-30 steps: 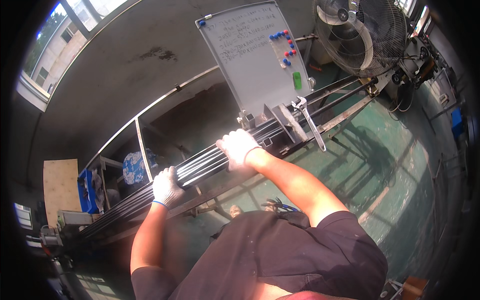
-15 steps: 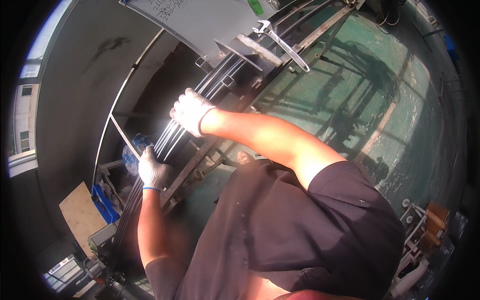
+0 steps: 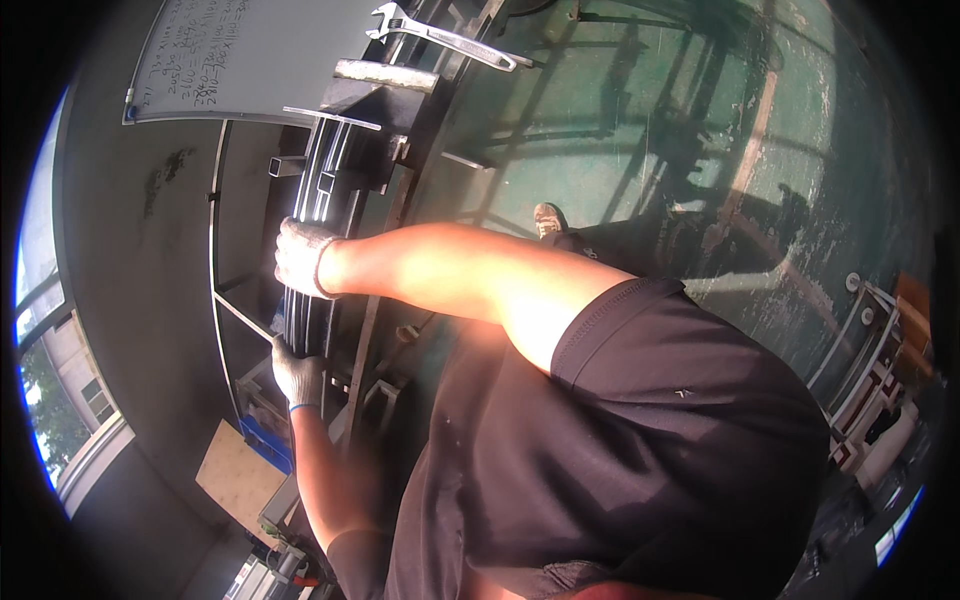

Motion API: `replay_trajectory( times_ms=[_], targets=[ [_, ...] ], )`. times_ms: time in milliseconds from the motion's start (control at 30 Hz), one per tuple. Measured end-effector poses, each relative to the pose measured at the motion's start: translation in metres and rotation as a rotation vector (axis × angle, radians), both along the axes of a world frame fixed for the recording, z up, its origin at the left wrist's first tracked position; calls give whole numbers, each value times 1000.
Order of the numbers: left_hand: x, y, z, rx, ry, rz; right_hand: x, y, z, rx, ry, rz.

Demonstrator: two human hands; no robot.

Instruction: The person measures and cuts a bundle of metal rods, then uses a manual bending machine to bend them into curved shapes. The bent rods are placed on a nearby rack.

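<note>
A bundle of long dark metal bars [image 3: 318, 215] lies lengthwise on a steel rack [image 3: 372, 330] at the left of the scene, running from the near left toward the far end under a whiteboard. The right hand [image 3: 300, 257], in a pale work glove, rests across the bundle farther along, its fingers curled over the bars and pressed together. The left hand [image 3: 297, 372], gloved alike with a blue cuff line, grips the same bundle nearer the person, fingers wrapped around the bars' underside; how tightly they close cannot be told.

At the far end a rectangular whiteboard [image 3: 250, 55], white with dark handwriting and a thin grey frame, leans above the rack. Just right of it a bright steel open-ended spanner [image 3: 440, 38] lies on a dark block [image 3: 380, 90] of the frame. Below the rack at near left sit a flat tan board [image 3: 240, 470] and a blue crate [image 3: 268, 445].

The floor [image 3: 640, 150] at right is green-painted concrete, scuffed and worn, crossed by hard shadows in sunlight. A grey wall [image 3: 130, 240] fills the left, with a window [image 3: 40, 390] at its edge showing greenery. The person wears a black short-sleeved shirt [image 3: 620, 450]; one shoe [image 3: 548, 220] shows on the floor.
</note>
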State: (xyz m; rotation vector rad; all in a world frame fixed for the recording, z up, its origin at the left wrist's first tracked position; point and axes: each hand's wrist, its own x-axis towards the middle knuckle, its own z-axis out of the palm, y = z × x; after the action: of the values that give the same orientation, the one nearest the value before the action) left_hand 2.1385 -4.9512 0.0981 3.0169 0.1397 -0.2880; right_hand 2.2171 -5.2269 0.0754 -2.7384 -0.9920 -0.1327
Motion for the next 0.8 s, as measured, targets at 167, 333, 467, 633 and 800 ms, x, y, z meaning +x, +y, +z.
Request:
replay_trajectory(
  times_ms=[167,333,467,633,800],
  targets=[
    [1,-23,5,-34,60,53,1,4,-8,1,-33,-21],
    [3,-17,4,-47,62,38,2,8,-10,18,-43,-33],
    [2,-6,-4,-66,28,40,-1,8,-11,33,-82,-68],
    [9,2,-11,9,-13,-41,4,-1,-8,20,-29,-51],
    [-13,22,-24,159,-154,-27,0,8,2,20,6,27]
  ],
)
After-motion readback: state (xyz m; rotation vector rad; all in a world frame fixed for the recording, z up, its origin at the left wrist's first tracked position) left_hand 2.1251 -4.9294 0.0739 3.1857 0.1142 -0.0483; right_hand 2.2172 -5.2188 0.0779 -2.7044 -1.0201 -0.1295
